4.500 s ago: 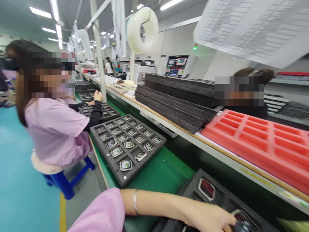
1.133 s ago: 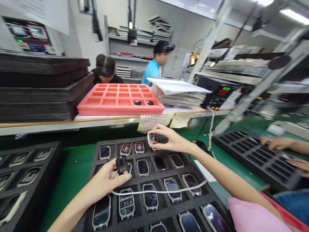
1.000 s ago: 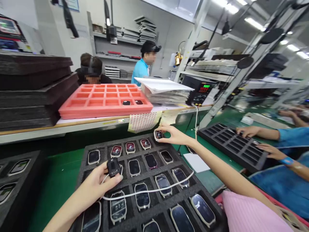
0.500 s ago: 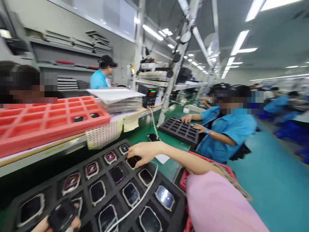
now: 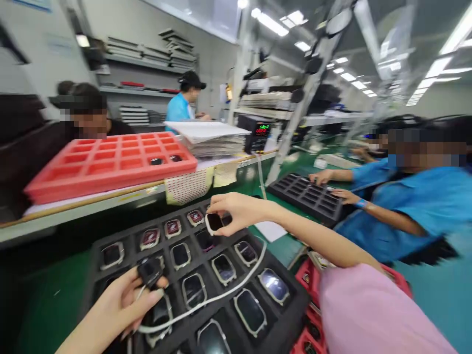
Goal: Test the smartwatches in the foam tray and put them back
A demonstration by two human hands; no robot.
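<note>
My right hand [image 5: 238, 212] pinches a silver-framed smartwatch [image 5: 214, 222] by its edges, above the far right of a black foam tray [image 5: 302, 302]. My left hand [image 5: 121, 302] grips a small black square device [image 5: 149, 271] over the tray's left part; whether it is a watch or a charger I cannot tell. A white cable [image 5: 221, 296] curves across the tray from near my left hand to beneath my right wrist. Several smartwatches sit in the tray's compartments, among them one with a dark red lit screen [image 5: 150, 238] and one reflecting light [image 5: 273, 286].
A red foam tray [image 5: 110, 179] lies on the raised shelf, beside stacked sheets [image 5: 217, 142] and a power supply [image 5: 254, 133]. Co-workers sit opposite and to the right; one person's hands [image 5: 342, 195] work over another black tray [image 5: 306, 199]. More red trays [image 5: 309, 280] stand under my right arm.
My right hand has lifted a smartwatch out of its compartment and moved it slightly left over the tray. My left hand has come further into view with the black device. The camera has turned left.
</note>
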